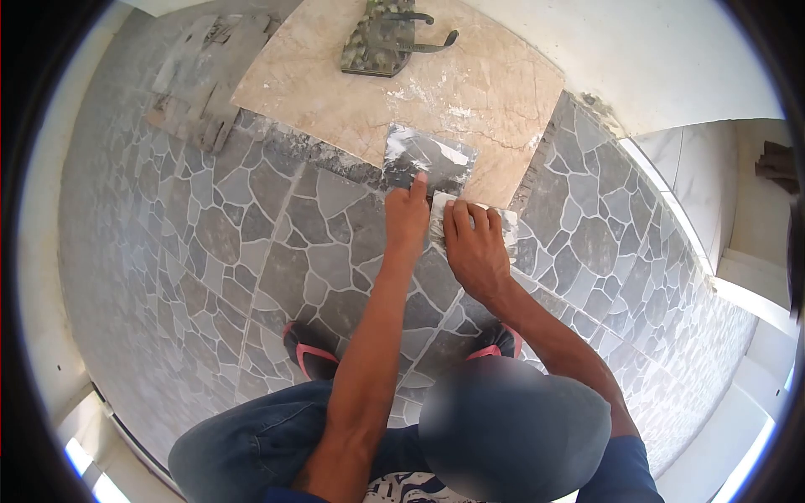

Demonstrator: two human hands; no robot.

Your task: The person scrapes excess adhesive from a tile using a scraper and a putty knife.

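Note:
My left hand (407, 214) is closed on a dark flat scraper (425, 158) smeared with white paste, its index finger stretched along the blade. The blade lies over the front edge of a beige marbled tile (327, 84). Just to the right, my right hand (476, 243) grips a smaller white-coated plate (510, 225), fingers bent over its top. The plate's left edge is close to the scraper. White smears and dust mark the beige tile.
A camouflage-patterned object with dark straps (377, 42) rests on the beige tile's far part. Worn grey boards (197, 84) lie at the upper left. Stone-patterned floor (327, 251) surrounds my sandalled feet. White walls (671, 59) stand at both sides.

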